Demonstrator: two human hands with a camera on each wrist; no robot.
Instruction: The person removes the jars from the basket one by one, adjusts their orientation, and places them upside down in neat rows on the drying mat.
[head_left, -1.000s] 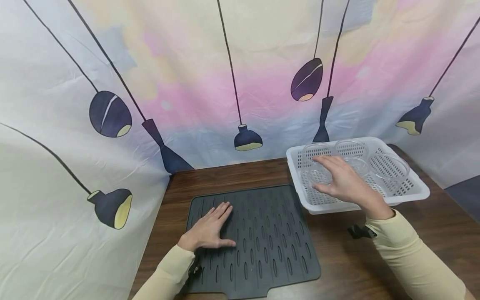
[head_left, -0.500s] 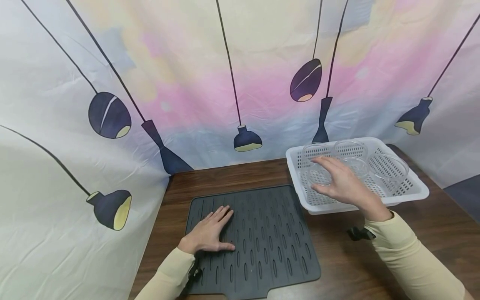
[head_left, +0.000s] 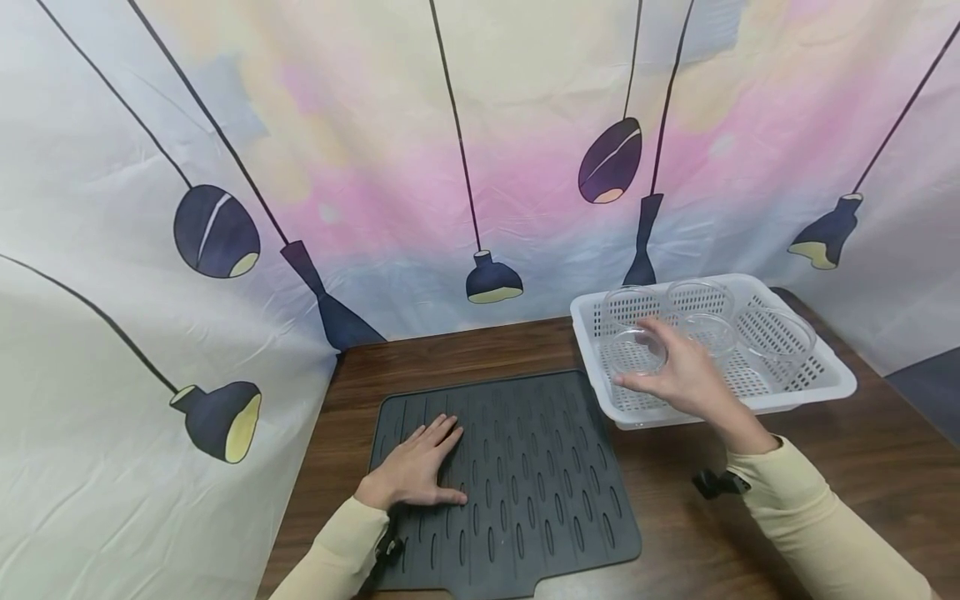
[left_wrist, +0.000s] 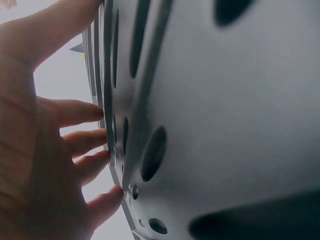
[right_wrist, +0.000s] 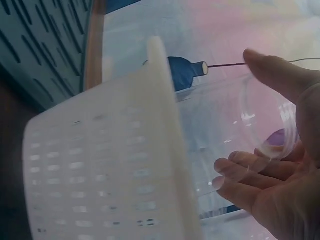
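My left hand rests with spread fingers on a dark grey drying mat with raised ridges. In the left wrist view, its fingertips meet the mat's slotted surface. My right hand reaches into a white perforated basket at the right. Its thumb and fingers stand on either side of a clear cup at the basket's near left. In the right wrist view, the thumb stands off the cup's side, while fingers lie close along its opposite side.
Several other clear cups, such as one at the basket's right, stand inside it. The brown wooden table carries the mat and basket. A cloth backdrop printed with lamps closes off the back and left.
My right hand has shifted slightly, its fingers moving right and its thumb left and down, bringing it around the near-left cup. My left hand has stayed on the mat.
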